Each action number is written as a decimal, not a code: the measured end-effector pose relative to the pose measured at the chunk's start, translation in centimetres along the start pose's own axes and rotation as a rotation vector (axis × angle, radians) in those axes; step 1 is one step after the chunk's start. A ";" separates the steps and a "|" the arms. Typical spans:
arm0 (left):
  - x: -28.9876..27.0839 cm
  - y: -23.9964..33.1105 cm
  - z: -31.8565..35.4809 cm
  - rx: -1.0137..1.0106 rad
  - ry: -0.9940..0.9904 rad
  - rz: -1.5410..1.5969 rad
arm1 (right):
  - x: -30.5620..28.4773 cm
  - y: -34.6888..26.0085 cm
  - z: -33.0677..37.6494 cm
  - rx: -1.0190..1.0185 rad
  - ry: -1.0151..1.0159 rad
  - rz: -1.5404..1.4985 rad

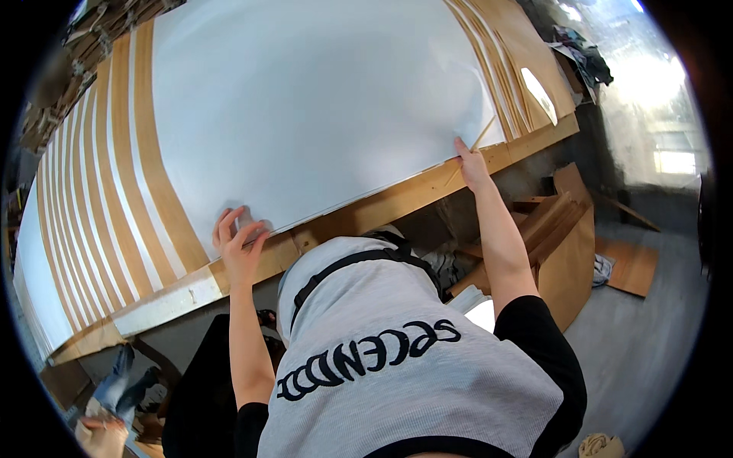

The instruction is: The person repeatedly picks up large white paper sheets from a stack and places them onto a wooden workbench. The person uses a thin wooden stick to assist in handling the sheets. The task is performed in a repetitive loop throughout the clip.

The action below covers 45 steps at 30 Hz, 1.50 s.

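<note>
A large white sheet (305, 99) lies over the worktable in front of me, its near edge along the wooden table edge. My left hand (240, 240) is at the sheet's near left corner, fingers curved and spread, with nothing held in them. At the near right corner my right hand (473, 166) is closed, its thumb toward the sheet. A thin tan strip (484, 131) sticks out from that hand on the far side. The palm side of the right hand is hidden.
Tan and white strips (141, 153) run in rows left of the sheet, with narrow tan strips (500, 76) to its right. Brown boards (569, 244) lean below the table at right. Another person's hand (103, 431) shows at lower left.
</note>
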<state>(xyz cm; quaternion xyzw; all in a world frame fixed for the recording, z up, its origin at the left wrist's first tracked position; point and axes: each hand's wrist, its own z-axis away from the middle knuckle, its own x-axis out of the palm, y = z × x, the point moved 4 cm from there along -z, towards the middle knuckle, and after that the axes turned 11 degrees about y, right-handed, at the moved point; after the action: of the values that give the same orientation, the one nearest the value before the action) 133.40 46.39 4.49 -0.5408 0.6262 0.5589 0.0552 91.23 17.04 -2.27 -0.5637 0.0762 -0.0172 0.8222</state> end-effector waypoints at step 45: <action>21.2 28.2 -3.5 0.321 -0.259 0.301 | -21.2 0.2 3.8 -0.148 0.319 0.452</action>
<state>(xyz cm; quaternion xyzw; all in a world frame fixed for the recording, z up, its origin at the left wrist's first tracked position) 105.73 24.75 9.51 -0.3497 0.7681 0.5188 0.1363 70.85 23.04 1.11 -0.5811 0.3292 0.0837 0.7395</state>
